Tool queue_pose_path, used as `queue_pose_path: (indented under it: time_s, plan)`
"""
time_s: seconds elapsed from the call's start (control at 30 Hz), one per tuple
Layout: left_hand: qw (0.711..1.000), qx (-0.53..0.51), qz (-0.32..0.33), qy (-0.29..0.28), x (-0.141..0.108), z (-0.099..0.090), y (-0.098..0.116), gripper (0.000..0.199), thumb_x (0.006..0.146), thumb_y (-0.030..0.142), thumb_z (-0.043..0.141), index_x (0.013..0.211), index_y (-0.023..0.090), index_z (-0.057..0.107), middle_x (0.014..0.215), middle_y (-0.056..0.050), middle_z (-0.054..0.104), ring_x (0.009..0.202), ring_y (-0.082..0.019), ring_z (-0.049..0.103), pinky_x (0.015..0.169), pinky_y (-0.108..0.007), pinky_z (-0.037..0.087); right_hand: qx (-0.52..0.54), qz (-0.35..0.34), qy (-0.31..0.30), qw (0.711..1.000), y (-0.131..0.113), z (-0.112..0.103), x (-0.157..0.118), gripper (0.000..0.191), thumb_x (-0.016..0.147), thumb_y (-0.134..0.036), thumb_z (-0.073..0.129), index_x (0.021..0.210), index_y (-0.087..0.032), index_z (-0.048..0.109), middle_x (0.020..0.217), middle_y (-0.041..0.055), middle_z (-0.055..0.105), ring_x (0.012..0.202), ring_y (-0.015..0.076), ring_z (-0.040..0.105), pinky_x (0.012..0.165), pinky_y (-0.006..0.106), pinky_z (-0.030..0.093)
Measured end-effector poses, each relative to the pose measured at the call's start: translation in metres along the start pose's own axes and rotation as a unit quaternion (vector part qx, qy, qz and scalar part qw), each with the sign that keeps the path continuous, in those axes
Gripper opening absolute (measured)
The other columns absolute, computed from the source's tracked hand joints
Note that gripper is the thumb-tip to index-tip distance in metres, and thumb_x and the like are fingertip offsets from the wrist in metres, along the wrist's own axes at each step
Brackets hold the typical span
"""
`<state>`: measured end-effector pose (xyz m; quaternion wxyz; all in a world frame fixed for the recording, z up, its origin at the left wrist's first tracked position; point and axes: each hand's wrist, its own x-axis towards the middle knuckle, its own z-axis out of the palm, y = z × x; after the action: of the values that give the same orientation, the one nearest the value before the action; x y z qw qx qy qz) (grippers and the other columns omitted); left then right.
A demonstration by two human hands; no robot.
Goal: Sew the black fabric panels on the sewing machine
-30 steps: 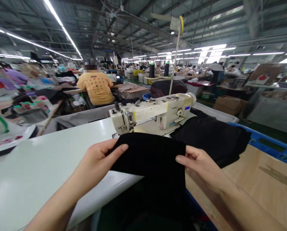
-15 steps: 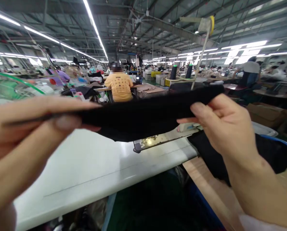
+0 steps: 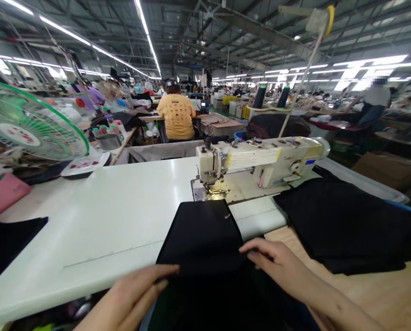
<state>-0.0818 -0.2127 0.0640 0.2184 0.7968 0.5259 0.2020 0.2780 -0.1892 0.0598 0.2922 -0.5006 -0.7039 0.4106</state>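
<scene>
A black fabric piece (image 3: pixel 202 234) lies on the white sewing table (image 3: pixel 122 202), its far edge just in front of the needle area of a sewing machine (image 3: pixel 260 161). Its near part hangs over the table's front edge. My left hand (image 3: pixel 133 294) pinches the left edge of the fabric near the table edge. On the opposite side, my right hand (image 3: pixel 274 262) grips the right edge between thumb and fingers. A small light mark shows near the fabric's far right corner.
More black fabric (image 3: pixel 353 225) is piled on a wooden board at the right. Another black piece (image 3: pixel 8 243) lies at the far left. A green fan (image 3: pixel 29 124) stands at the left. Beyond the table, a person in a yellow shirt (image 3: pixel 176 115) sits facing away.
The black fabric has come down from in front of the view onto the table. Both hands have moved lower and closer together, still holding it. The machine and fan are now in fuller view.
</scene>
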Motion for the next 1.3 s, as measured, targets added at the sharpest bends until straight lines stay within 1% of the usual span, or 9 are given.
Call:
queue_pose_path:
  time_s: [0.17, 0.27, 0.4, 0.53, 0.7, 0.77, 0.9, 1.0, 1.3]
  plan:
    - [0.993, 0.082, -0.069, 0.043, 0.101, 0.003, -0.011, 0.039, 0.092, 0.048, 0.043, 0.065, 0.024, 0.056, 0.064, -0.004, 0.063, 0.064, -0.023, 0.062, 0.067, -0.032, 0.049, -0.114, -0.019, 0.132, 0.984, 0.028, 0.011, 0.081, 0.023, 0.089, -0.031, 0.060, 0.069, -0.020, 0.063, 0.078, 0.0007, 0.063, 0.074, 0.0169, 0.061, 0.073, 0.029, 0.050]
    - [0.989, 0.110, -0.093, 0.040, 0.151, 0.014, -0.029, 0.024, 0.087, 0.037, 0.051, 0.068, 0.023, 0.054, 0.078, -0.006, 0.062, 0.077, -0.025, 0.062, 0.075, -0.034, 0.046, -0.160, -0.011, 0.195, 0.968, 0.042, 0.022, 0.119, 0.013, 0.084, -0.024, 0.063, 0.072, -0.020, 0.064, 0.094, 0.0063, 0.065, 0.091, 0.0212, 0.061, 0.089, 0.036, 0.048]
    - [0.988, 0.094, -0.112, 0.042, 0.179, 0.029, -0.045, 0.005, 0.076, 0.024, 0.061, 0.078, 0.021, 0.058, 0.091, -0.008, 0.060, 0.089, -0.027, 0.062, 0.083, -0.037, 0.046, -0.157, 0.013, 0.205, 0.966, 0.053, 0.032, 0.138, 0.011, 0.078, -0.019, 0.066, 0.068, -0.022, 0.062, 0.087, 0.0063, 0.065, 0.091, 0.0241, 0.060, 0.088, 0.040, 0.047]
    - [0.993, 0.033, -0.105, 0.052, 0.176, 0.038, -0.041, 0.010, 0.072, 0.012, 0.056, 0.073, 0.021, 0.053, 0.080, -0.006, 0.058, 0.086, -0.028, 0.061, 0.086, -0.041, 0.046, -0.110, 0.016, 0.209, 0.972, 0.055, 0.031, 0.137, 0.014, 0.075, -0.021, 0.067, 0.064, -0.022, 0.058, 0.076, 0.0028, 0.063, 0.078, 0.0218, 0.061, 0.082, 0.038, 0.049]
    - [0.983, -0.105, -0.107, 0.103, 0.147, 0.035, -0.025, 0.005, 0.083, 0.023, 0.049, 0.087, 0.022, 0.052, 0.082, -0.004, 0.063, 0.081, -0.022, 0.062, 0.080, -0.036, 0.050, 0.015, -0.002, 0.215, 0.977, 0.045, 0.019, 0.115, 0.020, 0.078, -0.037, 0.065, 0.088, -0.019, 0.066, 0.085, 0.0038, 0.070, 0.078, 0.0195, 0.067, 0.076, 0.033, 0.053]
    - [0.946, -0.282, -0.128, 0.100, 0.133, 0.030, -0.017, 0.016, 0.081, 0.030, 0.059, 0.093, 0.021, 0.055, 0.080, -0.001, 0.067, 0.076, -0.019, 0.064, 0.075, -0.031, 0.050, 0.127, 0.005, 0.214, 0.968, 0.041, 0.014, 0.104, 0.032, 0.074, -0.042, 0.073, 0.095, -0.019, 0.068, 0.088, 0.0042, 0.072, 0.083, 0.0206, 0.068, 0.078, 0.033, 0.053]
    - [0.809, -0.556, -0.143, 0.124, 0.117, 0.021, 0.000, 0.032, 0.063, 0.022, 0.080, 0.091, 0.017, 0.067, 0.087, -0.003, 0.074, 0.083, -0.017, 0.067, 0.082, -0.028, 0.049, 0.306, 0.042, 0.218, 0.926, 0.037, 0.009, 0.089, 0.040, 0.063, -0.045, 0.087, 0.089, -0.019, 0.072, 0.085, 0.0026, 0.072, 0.082, 0.0203, 0.066, 0.077, 0.030, 0.053]
    - [0.787, -0.576, -0.144, 0.168, 0.114, 0.019, 0.009, 0.027, 0.064, 0.024, 0.083, 0.088, 0.017, 0.073, 0.091, -0.004, 0.075, 0.084, -0.016, 0.067, 0.083, -0.026, 0.049, 0.314, 0.054, 0.228, 0.920, 0.037, 0.009, 0.086, 0.038, 0.066, -0.050, 0.085, 0.087, -0.020, 0.073, 0.078, 0.0000, 0.070, 0.075, 0.0187, 0.064, 0.071, 0.027, 0.052]
    - [0.816, -0.485, -0.118, 0.291, 0.109, 0.016, 0.026, 0.019, 0.071, 0.035, 0.082, 0.076, 0.018, 0.075, 0.086, -0.002, 0.072, 0.084, -0.015, 0.063, 0.082, -0.025, 0.049, 0.359, 0.051, 0.246, 0.899, 0.029, 0.002, 0.084, 0.032, 0.066, -0.045, 0.088, 0.086, -0.022, 0.079, 0.082, 0.0020, 0.075, 0.080, 0.0197, 0.067, 0.074, 0.026, 0.056]
